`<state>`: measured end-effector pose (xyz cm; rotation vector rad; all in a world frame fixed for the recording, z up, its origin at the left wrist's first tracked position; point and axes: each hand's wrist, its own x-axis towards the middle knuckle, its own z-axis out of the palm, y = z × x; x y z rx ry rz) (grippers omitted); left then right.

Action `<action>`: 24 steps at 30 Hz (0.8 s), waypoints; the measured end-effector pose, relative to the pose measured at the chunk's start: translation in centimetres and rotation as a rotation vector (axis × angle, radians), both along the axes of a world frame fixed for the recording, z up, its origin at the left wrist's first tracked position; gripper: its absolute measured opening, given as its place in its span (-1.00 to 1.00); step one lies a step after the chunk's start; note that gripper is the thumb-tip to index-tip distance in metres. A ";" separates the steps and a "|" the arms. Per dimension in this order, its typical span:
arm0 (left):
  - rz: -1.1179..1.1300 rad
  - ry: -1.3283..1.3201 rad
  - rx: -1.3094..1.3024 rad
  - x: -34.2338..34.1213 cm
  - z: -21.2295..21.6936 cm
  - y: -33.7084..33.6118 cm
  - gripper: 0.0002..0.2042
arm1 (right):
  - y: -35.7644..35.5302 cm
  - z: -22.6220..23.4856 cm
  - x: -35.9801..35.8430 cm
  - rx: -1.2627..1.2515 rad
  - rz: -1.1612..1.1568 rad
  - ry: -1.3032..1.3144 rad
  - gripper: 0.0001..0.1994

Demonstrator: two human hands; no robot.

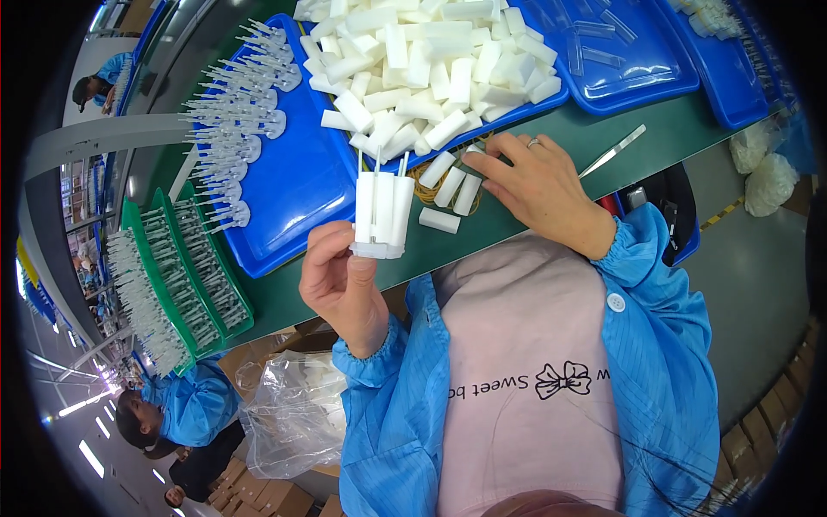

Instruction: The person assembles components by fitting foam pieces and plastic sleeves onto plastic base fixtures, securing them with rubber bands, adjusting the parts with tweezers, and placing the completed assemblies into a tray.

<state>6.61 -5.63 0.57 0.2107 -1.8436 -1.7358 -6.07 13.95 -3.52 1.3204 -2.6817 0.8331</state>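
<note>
My left hand (pixel 345 289) pinches the flat base of a white pronged plastic part (pixel 377 251), held upright. Several white foam sleeves (pixel 383 207) stand on its prongs, whose thin tips stick out above them. Beyond the left hand, my right hand (pixel 543 185), with a ring on one finger, reaches down to the green table. Its thumb and fingertips are closed about a white foam block (pixel 473 150), partly hidden by the fingers. Close by lie several loose foam blocks (pixel 439 221), some of them on tan rubber bands (pixel 424 191).
A heaped blue tray (pixel 551 93) of foam blocks stands at the back. On the left are a blue tray (pixel 301 202) with rows of pronged parts and a green rack (pixel 185 293). Tweezers (pixel 613 150) lie right of my hand; another blue tray (pixel 663 77) holds clear tubes (pixel 594 57).
</note>
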 end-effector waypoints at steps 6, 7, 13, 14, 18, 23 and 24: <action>0.073 -0.024 -0.009 0.0 -0.1 0.0 -0.82 | 1.1 -1.2 -0.8 -0.208 -0.158 0.044 -0.77; 0.041 -0.051 -0.096 0.0 0.0 0.1 -0.83 | 1.5 -1.1 -1.2 -0.207 -0.159 0.045 -0.77; -0.143 -0.044 -0.423 -0.5 1.5 2.0 -0.78 | 3.6 3.4 -2.3 -0.877 -0.127 -1.001 -0.75; -0.192 -0.022 -0.497 -0.6 1.5 2.2 -0.73 | 3.5 3.8 -2.3 -0.877 -0.128 -1.000 -0.75; -0.305 0.052 -0.628 -1.2 1.5 2.9 -0.61 | 2.9 4.5 -2.2 -0.825 -0.054 -0.983 -0.75; -0.348 0.102 -0.691 -1.4 1.4 3.1 -0.63 | 2.8 4.3 -2.0 -0.765 0.032 -1.030 -0.73; -0.362 0.099 -0.711 -1.4 1.6 3.1 -0.63 | 2.8 4.3 -1.9 -0.732 0.091 -1.042 -0.74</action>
